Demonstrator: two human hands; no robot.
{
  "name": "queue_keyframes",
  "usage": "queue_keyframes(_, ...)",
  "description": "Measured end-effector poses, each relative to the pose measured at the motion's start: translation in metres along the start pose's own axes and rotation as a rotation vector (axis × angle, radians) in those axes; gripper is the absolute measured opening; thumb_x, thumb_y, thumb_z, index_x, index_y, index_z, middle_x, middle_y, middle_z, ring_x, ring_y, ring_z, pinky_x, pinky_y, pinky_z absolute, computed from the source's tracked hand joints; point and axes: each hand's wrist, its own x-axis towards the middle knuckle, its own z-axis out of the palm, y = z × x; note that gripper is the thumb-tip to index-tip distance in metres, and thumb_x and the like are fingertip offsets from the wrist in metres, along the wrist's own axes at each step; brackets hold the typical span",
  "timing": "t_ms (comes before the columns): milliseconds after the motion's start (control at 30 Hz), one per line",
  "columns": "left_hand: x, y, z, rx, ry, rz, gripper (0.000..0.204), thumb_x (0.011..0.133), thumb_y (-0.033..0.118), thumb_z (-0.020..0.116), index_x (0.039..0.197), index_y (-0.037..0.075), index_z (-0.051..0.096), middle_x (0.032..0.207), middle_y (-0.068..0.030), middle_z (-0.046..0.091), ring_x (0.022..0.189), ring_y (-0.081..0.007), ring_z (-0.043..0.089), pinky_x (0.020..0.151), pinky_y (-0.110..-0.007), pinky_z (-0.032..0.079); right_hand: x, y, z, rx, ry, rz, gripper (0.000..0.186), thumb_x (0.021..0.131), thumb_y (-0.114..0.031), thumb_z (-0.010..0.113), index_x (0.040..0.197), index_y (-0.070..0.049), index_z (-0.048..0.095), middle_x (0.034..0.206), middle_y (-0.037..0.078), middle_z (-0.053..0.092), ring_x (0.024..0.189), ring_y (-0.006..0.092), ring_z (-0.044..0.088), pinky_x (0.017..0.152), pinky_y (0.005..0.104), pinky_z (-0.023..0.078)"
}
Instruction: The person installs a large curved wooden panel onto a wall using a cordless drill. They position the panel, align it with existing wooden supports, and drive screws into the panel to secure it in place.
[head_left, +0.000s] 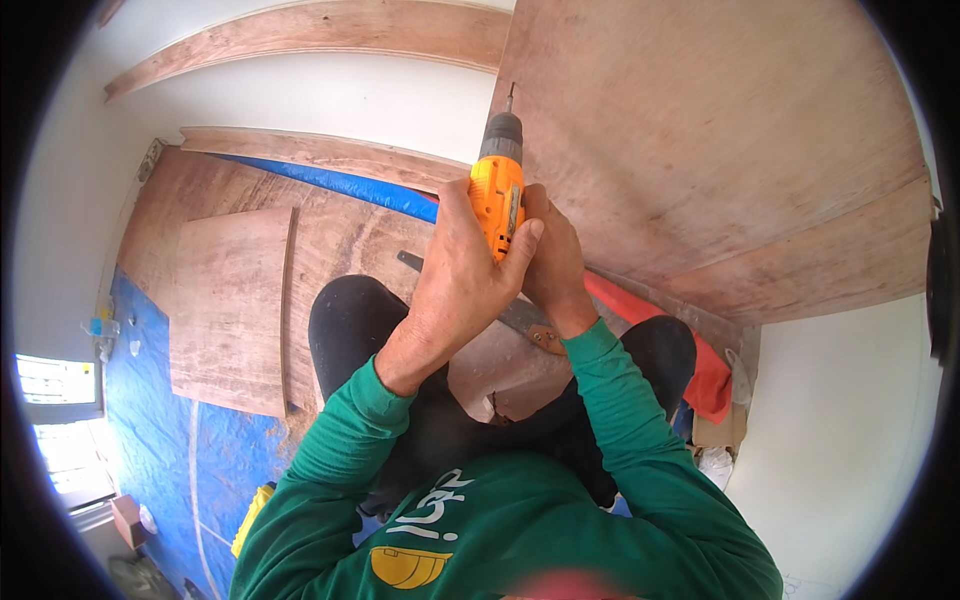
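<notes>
Counting from the top: one drill [497, 205], orange and black, with one bit [511, 96] in its chuck, pointing away from the wearer. It is held up in front of the body, above the gap between two dark-clad knees.

Hands, two, both on it. Left hand [455, 275] closed round the rear of the casing, thumb laid across the back. Right hand [555, 265] wrapped in from the right and below, its fingers mostly hidden behind the tool. Bit tip overlaps the near edge of one big upright plywood panel [700, 150]; cannot tell whether they touch.

Handsaw [527, 323], one, wooden handle, lying below the forearms between the legs. Loose plywood sheet [230, 310], one, at left, partly over the blue tarp [235, 460]. Wood strips along the white wall, two: upper strip [330, 28], lower strip [320, 153]. Red fabric [708, 385], one heap, beside the right knee.

Containers: clear bottle [103, 327] at far left, contents too small to tell; cardboard box [712, 432] at right, inside not visible; crumpled clear bag [715, 464] just below it, contents unclear.
</notes>
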Motion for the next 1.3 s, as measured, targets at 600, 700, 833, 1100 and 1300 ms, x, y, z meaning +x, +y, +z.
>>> queue_keyframes(600,0.011,-0.008,0.006,0.034,0.013,0.055,0.07,0.102,0.031,0.076,0.138,-0.011,0.034,0.108,-0.0347,0.065,0.096,-0.042,0.073,0.078,-0.047,0.06,0.009,0.006,0.001,0.028,-0.005,0.013,0.039,0.093,-0.027,0.078,0.104,-0.003,0.049,0.092,0.022,0.07,0.081,0.0448,0.071,0.065,0.0493,0.057)
queue_keyframes(700,0.014,-0.007,0.004,0.038,-0.029,-0.009,0.069,0.102,0.031,0.076,0.137,-0.01,0.034,0.109,-0.0351,0.065,0.096,-0.0429,0.073,0.079,-0.047,0.06,0.012,0.007,0.001,0.078,0.004,-0.026,0.039,0.093,-0.027,0.077,0.104,-0.003,0.048,0.093,0.022,0.07,0.082,0.0456,0.071,0.066,0.0497,0.056)
queue_keyframes(833,0.021,-0.007,0.003,0.041,-0.01,0.046,0.068,0.102,0.031,0.076,0.137,-0.009,0.035,0.109,-0.0362,0.064,0.096,-0.0447,0.073,0.08,-0.049,0.059,0.019,0.005,0.002,0.076,0.01,-0.001,0.039,0.093,-0.026,0.077,0.105,-0.002,0.048,0.092,0.023,0.07,0.083,0.0461,0.071,0.066,0.0496,0.056)
queue_keyframes(1100,0.029,-0.012,0.002,0.019,-0.017,0.036,0.067,0.101,0.032,0.079,0.134,-0.01,0.037,0.107,-0.036,0.065,0.097,-0.0443,0.073,0.081,-0.049,0.059,0.027,0.004,-0.001,0.026,-0.011,0.041,0.04,0.092,-0.025,0.076,0.108,0.0,0.05,0.095,0.026,0.071,0.088,0.0478,0.072,0.069,0.0531,0.056)
queue_keyframes(1300,0.034,-0.015,0.002,0.0,-0.031,0.001,0.07,0.104,0.041,0.075,0.134,-0.011,0.039,0.107,-0.0316,0.067,0.094,-0.0356,0.074,0.076,-0.044,0.059,0.036,-0.002,-0.016,-0.127,-0.026,-0.018,0.04,0.091,-0.023,0.076,0.113,0.0,0.052,0.105,0.027,0.072,0.091,0.0486,0.072,0.074,0.0545,0.058)
